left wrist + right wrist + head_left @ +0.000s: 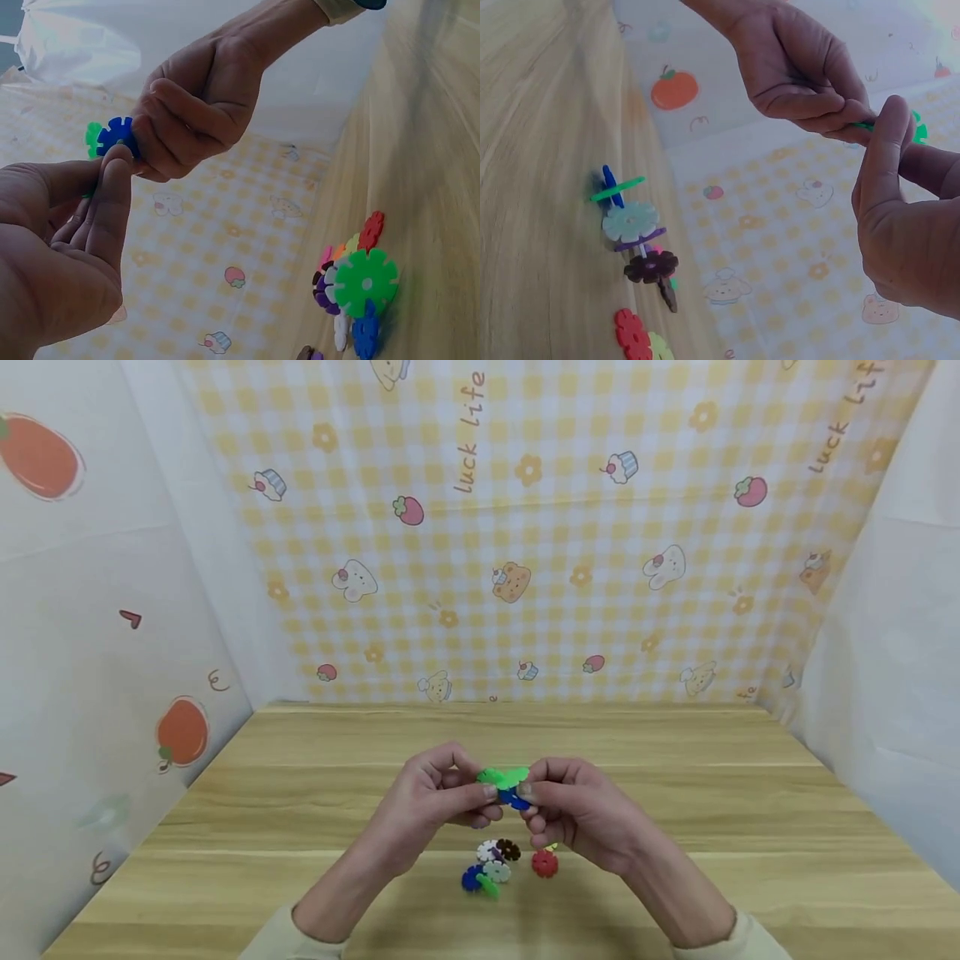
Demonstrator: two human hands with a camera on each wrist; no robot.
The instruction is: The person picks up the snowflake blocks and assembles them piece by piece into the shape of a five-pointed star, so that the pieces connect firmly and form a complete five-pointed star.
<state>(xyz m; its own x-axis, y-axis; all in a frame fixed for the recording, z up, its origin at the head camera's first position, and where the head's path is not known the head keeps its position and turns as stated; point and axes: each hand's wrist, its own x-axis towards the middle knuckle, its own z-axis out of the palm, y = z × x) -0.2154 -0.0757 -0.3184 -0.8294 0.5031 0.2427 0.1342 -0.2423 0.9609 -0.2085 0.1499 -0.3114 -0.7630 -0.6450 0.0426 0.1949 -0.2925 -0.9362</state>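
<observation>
1. Seeing on the wooden table [675, 735], near side, a cluster: white disc [485, 850], brown disc [512, 849], pale disc [497, 871], blue disc [471, 878], green disc [490, 887]; to its right, a red disc [545, 863] and yellow disc [552, 846], partly hidden below the right hand [581, 802].
2. Reading "luck life" on the far checked cloth [555, 631].
3. Pinching the held green piece [495, 779] with the left hand [435, 793], the touching held blue piece [513, 798] with the right, above the table's middle.
4. Spreading green left to right; sloping blue toward near right.

Left hand [806, 79] and right hand [904, 217] meet at one green piece [920, 129] | on wooden table [532, 202]: red disc [632, 334] beside yellow disc [659, 347]
</observation>
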